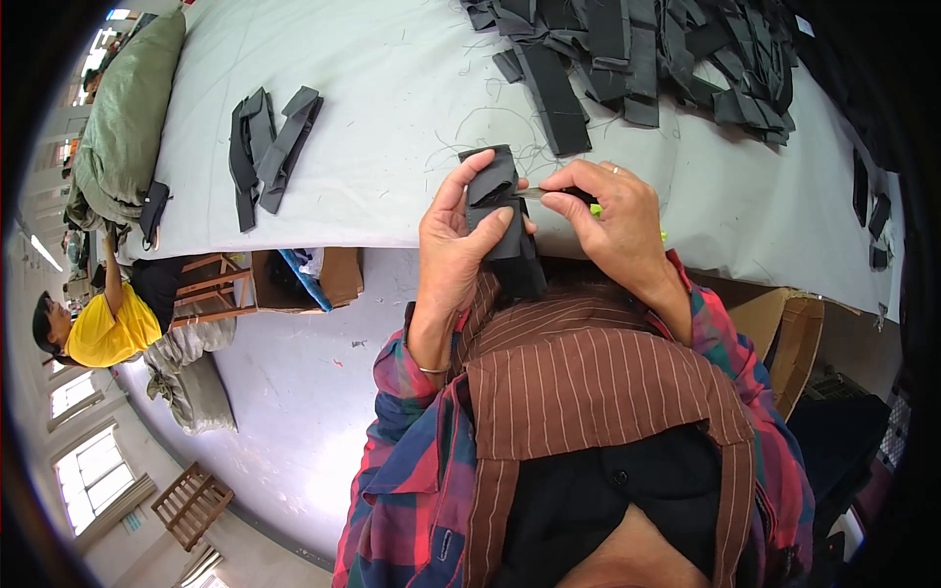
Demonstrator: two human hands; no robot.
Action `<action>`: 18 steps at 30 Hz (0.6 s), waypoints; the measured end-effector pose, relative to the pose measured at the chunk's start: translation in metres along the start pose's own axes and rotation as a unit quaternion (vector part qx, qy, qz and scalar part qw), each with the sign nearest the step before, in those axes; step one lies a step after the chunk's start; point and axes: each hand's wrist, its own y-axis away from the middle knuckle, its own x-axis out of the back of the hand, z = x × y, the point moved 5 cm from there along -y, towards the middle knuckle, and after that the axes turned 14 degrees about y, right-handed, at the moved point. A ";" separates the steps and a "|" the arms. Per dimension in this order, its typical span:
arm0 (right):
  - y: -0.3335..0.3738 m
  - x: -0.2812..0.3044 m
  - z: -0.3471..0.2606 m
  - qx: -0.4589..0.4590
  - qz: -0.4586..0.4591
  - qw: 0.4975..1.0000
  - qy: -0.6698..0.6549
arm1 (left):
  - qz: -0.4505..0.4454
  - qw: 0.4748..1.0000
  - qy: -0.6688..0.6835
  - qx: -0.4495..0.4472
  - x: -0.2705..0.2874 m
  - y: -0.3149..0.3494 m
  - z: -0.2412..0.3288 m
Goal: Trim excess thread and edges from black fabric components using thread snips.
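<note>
My left hand (459, 230) is closed on a dark grey folded fabric strip (505, 230), its thumb pressing the front and its fingers behind. The strip hangs down over the table's near edge. My right hand (619, 218) grips a small thread-cutting tool (534, 193) with a metal tip and some black and yellow-green on its handle; its exact kind is partly hidden by my fingers. The metal tip touches or nearly touches the right side of the strip, close to my left fingertips. Loose threads (480, 147) lie on the table just beyond the strip.
A heap of dark fabric strips (642, 69) covers the pale table's (372, 147) far right. A few strips (265, 147) lie on the left, near a large green sack (132, 108). Cardboard boxes (343, 277) stand below the edge. Another person in yellow (118, 328) is at far left.
</note>
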 end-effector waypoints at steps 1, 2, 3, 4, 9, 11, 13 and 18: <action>0.000 0.000 -0.001 0.005 -0.018 1.000 0.015 | 0.003 1.000 0.001 0.003 0.000 0.000 0.000; 0.000 -0.001 0.001 0.005 -0.018 1.000 0.014 | 0.006 1.000 0.002 0.005 0.000 0.001 0.000; 0.001 -0.002 0.006 -0.021 -0.001 1.000 -0.011 | 0.006 1.000 0.002 0.005 -0.001 0.001 0.000; 0.002 -0.002 0.011 -0.047 0.016 0.998 -0.037 | 0.011 1.000 0.013 0.010 -0.001 0.002 0.001; -0.010 0.003 -0.005 0.007 0.069 0.996 -0.062 | 0.004 1.000 -0.001 0.014 -0.003 0.001 -0.002; -0.014 0.000 -0.006 0.042 0.075 0.996 -0.031 | -0.017 0.999 -0.026 0.006 -0.012 0.002 -0.002; -0.019 -0.006 -0.005 0.098 0.076 0.992 0.011 | -0.026 0.999 -0.040 0.006 -0.019 0.006 0.000; -0.030 -0.006 0.012 -0.048 0.043 0.981 -0.183 | -0.047 0.994 -0.097 0.034 -0.020 0.008 -0.001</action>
